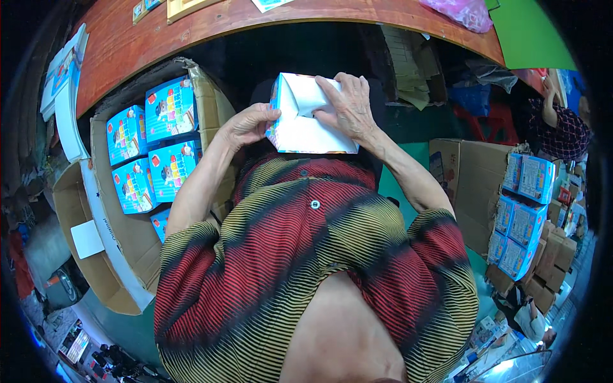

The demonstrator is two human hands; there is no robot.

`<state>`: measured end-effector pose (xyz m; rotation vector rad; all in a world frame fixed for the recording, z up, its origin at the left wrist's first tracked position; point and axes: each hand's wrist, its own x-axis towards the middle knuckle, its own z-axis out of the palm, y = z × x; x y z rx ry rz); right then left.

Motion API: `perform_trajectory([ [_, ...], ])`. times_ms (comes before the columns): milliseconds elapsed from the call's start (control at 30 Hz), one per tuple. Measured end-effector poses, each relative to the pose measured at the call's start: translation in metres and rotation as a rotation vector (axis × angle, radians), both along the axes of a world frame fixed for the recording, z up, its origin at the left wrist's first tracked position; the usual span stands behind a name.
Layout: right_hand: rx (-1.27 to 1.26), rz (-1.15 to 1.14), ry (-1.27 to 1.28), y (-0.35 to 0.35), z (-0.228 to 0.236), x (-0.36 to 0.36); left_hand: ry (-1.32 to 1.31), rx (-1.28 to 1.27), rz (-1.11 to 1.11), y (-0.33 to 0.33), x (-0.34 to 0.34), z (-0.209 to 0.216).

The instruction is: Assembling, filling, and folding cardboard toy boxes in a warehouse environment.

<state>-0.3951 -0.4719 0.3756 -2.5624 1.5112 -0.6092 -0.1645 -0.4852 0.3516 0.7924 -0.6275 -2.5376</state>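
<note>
A small paperboard box point(313, 137) sits over my lap with its white inner side facing up and printed colour along its left side and lower edge. My left hand point(252, 124) grips its left edge, thumb against the side and fingers curled around it. Across the upper right of the box lies my right hand point(348, 107), fingers bent over the far edge and thumb pressed on the white flaps near the middle. The underside of the box is hidden.
At my left a large open carton point(137, 223) holds several blue printed boxes point(169, 108). Another open carton point(476, 185) stands at my right beside stacked blue boxes point(520, 220). Ahead runs a wooden table edge point(255, 19) with a pink plastic bag point(463, 13). Another person point(555, 127) is at far right.
</note>
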Motion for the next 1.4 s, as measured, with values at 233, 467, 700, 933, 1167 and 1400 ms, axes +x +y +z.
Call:
perform_trajectory([
  [233, 0.000, -0.012, 0.007, 0.003, 0.001, 0.001, 0.036, 0.060, 0.030, 0.002, 0.001, 0.001],
  [467, -0.013, -0.020, 0.009, 0.003, 0.001, 0.000, 0.030, 0.048, 0.021, 0.000, 0.000, 0.000],
  [700, 0.044, 0.046, -0.026, 0.005, 0.000, -0.002, 0.054, 0.127, 0.093, 0.001, -0.001, 0.006],
  [933, 0.037, 0.027, -0.084, 0.006, -0.007, 0.000, 0.057, 0.108, 0.132, 0.002, -0.006, 0.009],
  [1167, 0.059, -0.021, -0.076, 0.011, -0.010, 0.007, 0.025, 0.064, 0.026, 0.003, 0.004, -0.004],
  [1400, 0.076, -0.072, -0.082, 0.013, -0.009, 0.011, 0.009, 0.082, 0.064, 0.004, 0.003, 0.002],
])
